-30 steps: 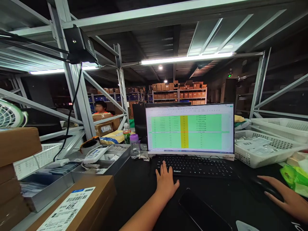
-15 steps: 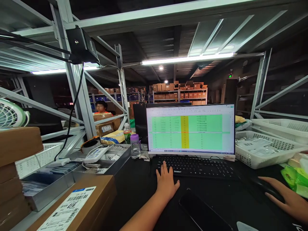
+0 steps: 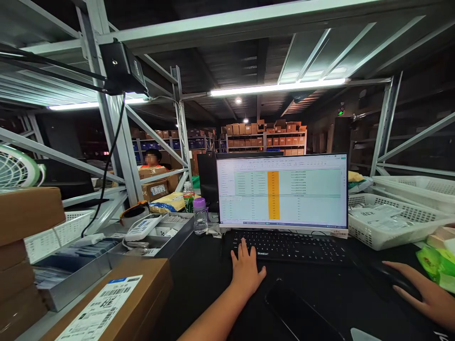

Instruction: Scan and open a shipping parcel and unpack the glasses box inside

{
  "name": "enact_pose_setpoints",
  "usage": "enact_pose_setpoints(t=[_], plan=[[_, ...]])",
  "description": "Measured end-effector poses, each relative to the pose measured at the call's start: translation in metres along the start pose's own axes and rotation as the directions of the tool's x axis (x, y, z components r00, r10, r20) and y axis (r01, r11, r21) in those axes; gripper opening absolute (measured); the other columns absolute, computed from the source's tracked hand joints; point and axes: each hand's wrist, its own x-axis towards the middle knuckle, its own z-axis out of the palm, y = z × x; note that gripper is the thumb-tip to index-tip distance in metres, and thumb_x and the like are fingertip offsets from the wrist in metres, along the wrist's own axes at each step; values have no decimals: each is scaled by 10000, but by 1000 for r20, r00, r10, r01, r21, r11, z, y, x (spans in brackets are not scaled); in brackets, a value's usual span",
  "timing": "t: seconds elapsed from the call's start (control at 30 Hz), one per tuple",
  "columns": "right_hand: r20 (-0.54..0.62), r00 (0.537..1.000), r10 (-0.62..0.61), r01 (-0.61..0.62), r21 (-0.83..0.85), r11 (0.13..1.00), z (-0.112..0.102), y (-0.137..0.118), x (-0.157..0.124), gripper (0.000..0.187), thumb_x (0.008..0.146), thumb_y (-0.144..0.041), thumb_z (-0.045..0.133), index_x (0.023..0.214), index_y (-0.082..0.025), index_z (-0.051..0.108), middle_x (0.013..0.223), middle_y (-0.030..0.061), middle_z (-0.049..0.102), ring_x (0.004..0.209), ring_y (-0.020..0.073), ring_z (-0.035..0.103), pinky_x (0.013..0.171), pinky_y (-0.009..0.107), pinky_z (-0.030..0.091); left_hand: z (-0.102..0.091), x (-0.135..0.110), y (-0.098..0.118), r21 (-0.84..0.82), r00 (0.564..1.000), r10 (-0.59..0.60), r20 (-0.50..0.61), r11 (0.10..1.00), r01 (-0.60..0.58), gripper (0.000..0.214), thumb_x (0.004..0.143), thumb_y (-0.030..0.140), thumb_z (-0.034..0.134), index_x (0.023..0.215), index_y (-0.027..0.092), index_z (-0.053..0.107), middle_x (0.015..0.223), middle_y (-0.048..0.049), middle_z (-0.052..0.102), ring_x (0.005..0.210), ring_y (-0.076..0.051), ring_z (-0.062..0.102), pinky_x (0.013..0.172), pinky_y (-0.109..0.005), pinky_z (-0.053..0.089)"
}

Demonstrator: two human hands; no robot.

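The black keyboard [image 3: 295,246] lies on the dark desk right under the monitor [image 3: 281,192], and your left hand [image 3: 245,272] rests palm down at its near left corner. Your fingers are loosely spread, and the tips touch the lowest row of keys. Your right hand [image 3: 423,293] is well off to the right. Its fingers reach forward and lie flat over a dark mouse [image 3: 386,273], which is hard to make out against the black mat. You drape the hand over it rather than clench it.

The screen shows a spreadsheet with one orange column down its middle. A dark phone [image 3: 302,312] lies face up between your forearms, just right of your left wrist.

To the right, a white basket [image 3: 398,237] of packets stands beside the monitor, with a green packet [image 3: 438,267] near your right hand. To the left, a bottle with a purple cap [image 3: 200,215] stands by the screen, next to a metal tray [image 3: 170,246]. A labelled cardboard box [image 3: 142,289] sits nearer you. Another person [image 3: 152,158] sits far back among the racks.
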Motion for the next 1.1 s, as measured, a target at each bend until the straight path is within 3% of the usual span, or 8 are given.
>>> enact_pose_setpoints(t=[0.23,0.37,0.5,0.77,0.97,1.1], plan=[[19,1000,7,-7,-10,1000,2,7,0,522,853,-532,590,1359,-419,528,1377,-3,639,1222,364,634,1021,490,563,1,-2,-1,0,1000,4,-6,1000,-4,753,818,533,525,1461,146,463,1657,-237,147,1511,-380,231,1205,-616,168],[31,999,7,-7,-3,1000,1,9,2,528,848,-541,607,1356,-397,584,1390,10,633,1247,383,612,1046,527,538,2,-1,-1,-3,1000,0,-2,1000,0,762,817,540,519,1467,146,459,1659,-235,133,1513,-376,229,1206,-615,164],[94,995,38,-38,-1,999,0,13,7,539,807,-570,654,1319,-401,644,1386,17,643,1242,369,620,1031,486,548,1,-1,-1,1,1000,-3,2,1000,3,773,816,543,512,1474,141,453,1658,-237,130,1515,-378,222,1205,-614,159],[123,991,46,-46,-3,999,4,22,9,573,816,-569,661,1354,-372,629,1416,62,620,1265,358,605,1047,462,520,-2,-4,-1,-15,1000,4,-5,1000,-4,765,818,532,517,1472,140,458,1656,-236,144,1513,-380,227,1208,-608,161],[110,994,8,-5,-31,1000,6,23,8,581,839,-555,640,1403,-444,556,1443,21,597,1277,337,599,1036,458,533,-5,-4,1,-4,1000,-8,22,1000,9,774,822,535,507,1485,141,442,1661,-232,117,1522,-376,201,1210,-607,153],[64,998,11,-8,-45,999,8,18,6,563,857,-551,616,1406,-438,555,1446,15,591,1283,338,594,1051,454,525,-5,-4,1,1,1000,-10,25,1000,10,777,822,537,502,1487,141,437,1662,-230,114,1521,-375,207,1212,-605,150]])
